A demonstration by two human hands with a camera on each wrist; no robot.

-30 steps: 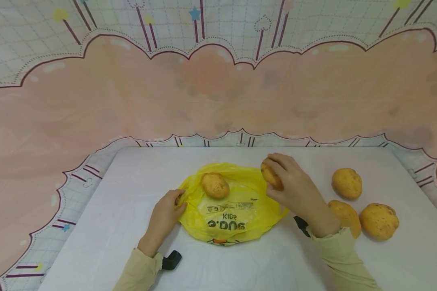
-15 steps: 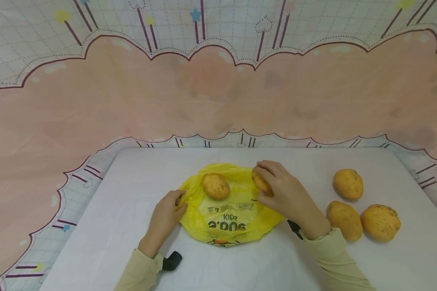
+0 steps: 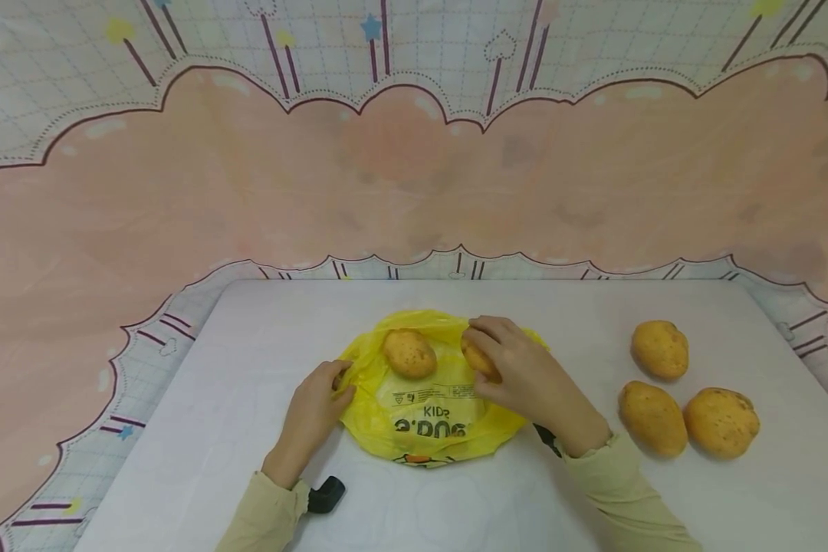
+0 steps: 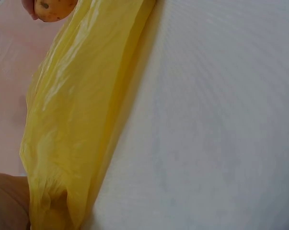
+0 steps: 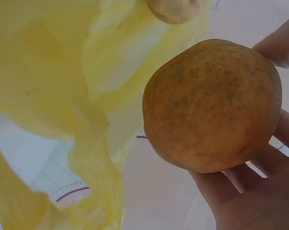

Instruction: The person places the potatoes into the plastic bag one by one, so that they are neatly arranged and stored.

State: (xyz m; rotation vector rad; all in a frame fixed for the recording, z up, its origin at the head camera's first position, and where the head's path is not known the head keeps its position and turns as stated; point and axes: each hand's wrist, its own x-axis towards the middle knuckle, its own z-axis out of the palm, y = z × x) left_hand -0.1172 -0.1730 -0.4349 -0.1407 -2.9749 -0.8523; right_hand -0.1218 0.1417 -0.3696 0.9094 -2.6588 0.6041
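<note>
A yellow plastic bag [image 3: 428,452] with dark printing lies spread in the middle of the table, its mouth open. One potato [image 3: 410,353] rests inside it. At the bag's left edge my left hand [image 3: 313,402] pinches the plastic; in the left wrist view the yellow film [image 4: 82,105] bunches beside the fingers. My right hand [image 3: 524,376] grips another potato [image 3: 478,359] over the right part of the bag. Seen from the right wrist, fingers and thumb curl round that potato [image 5: 213,108], apart from the bag behind it.
Several potatoes are on the table: at the right, one potato [image 3: 660,349] lies farther back, with a potato [image 3: 652,418] and a larger potato [image 3: 721,422] nearer. A patterned cloth [image 3: 414,184] hangs behind the white table [image 3: 248,330].
My right hand has moved left with its potato, from the bag's right rim to farther over the bag. The left hand has stayed at the left edge.
</note>
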